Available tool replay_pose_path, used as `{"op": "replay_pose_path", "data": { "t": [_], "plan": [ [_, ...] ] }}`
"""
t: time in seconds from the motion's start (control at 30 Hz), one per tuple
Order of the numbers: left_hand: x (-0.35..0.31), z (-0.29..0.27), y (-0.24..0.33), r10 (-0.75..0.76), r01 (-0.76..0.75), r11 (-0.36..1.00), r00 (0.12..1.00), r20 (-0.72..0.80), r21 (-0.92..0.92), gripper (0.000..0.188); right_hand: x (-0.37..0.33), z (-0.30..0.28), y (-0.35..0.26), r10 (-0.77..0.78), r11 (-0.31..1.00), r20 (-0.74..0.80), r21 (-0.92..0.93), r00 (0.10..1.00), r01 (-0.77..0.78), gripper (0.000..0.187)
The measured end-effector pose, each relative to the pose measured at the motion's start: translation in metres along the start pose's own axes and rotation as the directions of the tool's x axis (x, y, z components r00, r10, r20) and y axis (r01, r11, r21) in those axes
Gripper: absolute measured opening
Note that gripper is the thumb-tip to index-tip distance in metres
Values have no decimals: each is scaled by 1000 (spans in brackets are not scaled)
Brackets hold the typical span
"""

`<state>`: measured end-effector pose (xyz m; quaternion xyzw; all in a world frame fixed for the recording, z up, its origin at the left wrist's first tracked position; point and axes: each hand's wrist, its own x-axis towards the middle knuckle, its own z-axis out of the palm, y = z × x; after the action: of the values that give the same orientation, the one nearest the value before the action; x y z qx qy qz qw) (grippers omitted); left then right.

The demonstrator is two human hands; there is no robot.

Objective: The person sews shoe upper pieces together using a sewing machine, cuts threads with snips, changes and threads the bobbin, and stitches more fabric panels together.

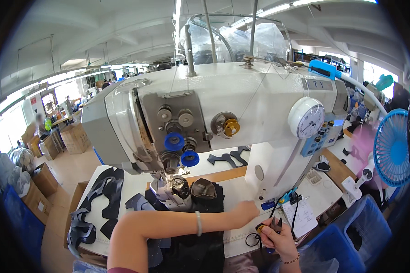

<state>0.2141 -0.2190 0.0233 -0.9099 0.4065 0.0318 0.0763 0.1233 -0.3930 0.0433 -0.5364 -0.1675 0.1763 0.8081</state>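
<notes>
My left arm crosses in front of the sewing machine (214, 118), with a pale bangle (199, 223) on the wrist. My left hand (242, 214) lies low on the white table beside the foot of the machine's column, close to a small blue object (268, 205); its fingers are mostly hidden. At the table's front edge, my right hand (282, 241) is closed round snips (277, 224) with dark, pointed blades facing up. A small yellow-and-black piece (260, 228) shows at its fingertips, too small to name. A thin black cord (251, 240) loops beside it.
Dark cut pieces (107, 193) lie left on the table, with black fabric (209, 250) below the needle area. At right are a written sheet (300, 216), a blue fan (393, 148) and blue bins (337, 245). Cardboard boxes (75, 138) stand on the floor at left.
</notes>
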Motion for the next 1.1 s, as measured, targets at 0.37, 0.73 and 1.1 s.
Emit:
{"op": "replay_pose_path", "data": {
  "t": [0.37,0.73,1.1],
  "plan": [
    [-117,-89,24,-648,-155,437,629,-430,-886,18,38,64,-9,-149,988,81,-24,985,152,15],
    [-155,-85,14,-329,-43,929,355,-875,-366,33,64,103,7,-265,964,67,-9,962,266,13],
    [-160,-79,4,-248,-133,932,441,-862,-337,43,72,105,6,-333,927,104,-147,937,346,13]
  ]
}}
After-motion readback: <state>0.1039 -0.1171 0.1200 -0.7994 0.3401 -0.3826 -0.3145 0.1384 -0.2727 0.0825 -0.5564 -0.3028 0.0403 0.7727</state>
